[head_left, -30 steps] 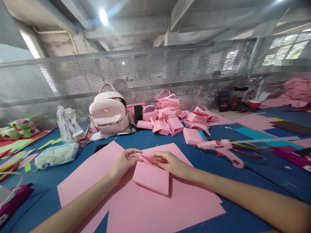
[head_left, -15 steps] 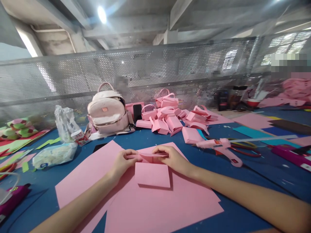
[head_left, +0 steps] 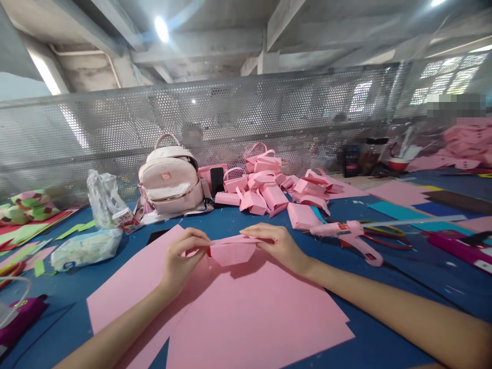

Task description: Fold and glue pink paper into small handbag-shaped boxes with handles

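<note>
Head view: from where I stand, both bare hands meet at the middle of the frame. Between them is a small folded piece of pink paper (head_left: 233,253), held up by its two ends over large flat sheets of pink paper (head_left: 261,312) that cover the lower centre of the blue tabletop (head_left: 226,218). I cannot tell whether its lower edge touches the sheets.

The left hand (head_left: 184,259), left of centre, has thumb and fingertips pinched together on the left end. The right hand (head_left: 280,248) grips the other end, its fingers along the top and the gap narrow; where its thumb presses I can't quite make out.

To my eye the step in hand is shaping or creasing the piece along its upper edge. The next move, I'd judge, calls for keeping both ends level and pressing evenly, so the thin paper doesn't buckle.

Right of centre lies a pale pink plastic glue gun (head_left: 348,230), held by neither hand. A heap of small pink paper bags (head_left: 272,195) sits above the hands, beyond them.
</note>
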### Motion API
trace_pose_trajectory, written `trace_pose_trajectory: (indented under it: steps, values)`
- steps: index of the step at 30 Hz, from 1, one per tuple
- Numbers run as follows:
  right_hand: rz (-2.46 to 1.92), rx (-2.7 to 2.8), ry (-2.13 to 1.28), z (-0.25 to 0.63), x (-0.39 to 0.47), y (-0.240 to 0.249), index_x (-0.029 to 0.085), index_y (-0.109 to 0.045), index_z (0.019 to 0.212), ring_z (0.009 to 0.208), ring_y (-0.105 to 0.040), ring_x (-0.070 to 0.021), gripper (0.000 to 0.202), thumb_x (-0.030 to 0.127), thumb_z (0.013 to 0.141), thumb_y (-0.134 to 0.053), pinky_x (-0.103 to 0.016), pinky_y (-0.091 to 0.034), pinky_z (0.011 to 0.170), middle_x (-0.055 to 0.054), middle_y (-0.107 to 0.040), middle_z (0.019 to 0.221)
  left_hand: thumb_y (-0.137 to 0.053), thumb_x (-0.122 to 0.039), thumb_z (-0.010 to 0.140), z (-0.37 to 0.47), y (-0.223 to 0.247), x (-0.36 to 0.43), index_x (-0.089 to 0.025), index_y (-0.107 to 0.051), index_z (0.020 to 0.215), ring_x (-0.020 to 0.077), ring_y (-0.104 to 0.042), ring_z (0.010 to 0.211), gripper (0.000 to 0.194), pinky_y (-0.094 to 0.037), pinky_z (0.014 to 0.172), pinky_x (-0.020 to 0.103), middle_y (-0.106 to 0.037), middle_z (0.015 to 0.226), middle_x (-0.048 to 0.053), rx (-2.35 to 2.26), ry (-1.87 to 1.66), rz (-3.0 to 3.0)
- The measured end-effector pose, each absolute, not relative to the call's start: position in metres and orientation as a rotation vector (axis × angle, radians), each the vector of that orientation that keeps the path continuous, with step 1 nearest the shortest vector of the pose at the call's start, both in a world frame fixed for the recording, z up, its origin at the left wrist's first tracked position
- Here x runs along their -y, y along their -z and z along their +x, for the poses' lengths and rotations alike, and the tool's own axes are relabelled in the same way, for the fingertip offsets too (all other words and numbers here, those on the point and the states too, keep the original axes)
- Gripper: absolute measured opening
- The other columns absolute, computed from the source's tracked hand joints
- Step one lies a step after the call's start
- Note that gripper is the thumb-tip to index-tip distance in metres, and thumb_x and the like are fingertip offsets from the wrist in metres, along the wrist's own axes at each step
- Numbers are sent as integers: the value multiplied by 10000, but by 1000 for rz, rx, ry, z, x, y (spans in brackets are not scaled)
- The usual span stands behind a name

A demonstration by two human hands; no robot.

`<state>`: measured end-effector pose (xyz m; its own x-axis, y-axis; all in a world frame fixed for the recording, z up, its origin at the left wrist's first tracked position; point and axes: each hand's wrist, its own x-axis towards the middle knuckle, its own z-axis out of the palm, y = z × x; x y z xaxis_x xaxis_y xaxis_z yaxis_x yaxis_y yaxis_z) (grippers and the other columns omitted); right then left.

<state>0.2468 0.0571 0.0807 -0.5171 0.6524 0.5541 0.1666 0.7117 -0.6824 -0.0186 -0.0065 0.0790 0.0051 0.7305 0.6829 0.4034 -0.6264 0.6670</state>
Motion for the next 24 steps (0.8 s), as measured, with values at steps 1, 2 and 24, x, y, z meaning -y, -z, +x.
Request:
trace_pose_trajectory:
  steps: [1,2,24]
  values:
    - [-608,2070,-690,247,-58,-80,242,-781,1094,1085,-686,-248,254,198,905,-616,-400,-525,991,-73,-763,1140,-677,-197,835,-20,-81,8,-245,-785,764,172,-648,739,138,-491,668,281,-729,801,48,-1155,-1671,2089]
    - [-589,2087,-651,247,-58,-79,247,-771,1117,1091,-683,-241,270,186,917,-600,-398,-526,994,-70,-760,1151,-681,-190,837,-21,-82,8,-256,-790,766,167,-643,720,146,-484,667,284,-737,794,45,-1133,-1676,2168]
    - [-537,2250,-471,255,-67,-74,270,-632,1343,1188,-661,-195,382,178,1013,-465,-312,-520,1018,-20,-685,1311,-592,-94,814,-33,-66,-6,-220,-803,870,195,-760,876,252,-583,800,241,-806,917,41,-1204,-1606,2003]
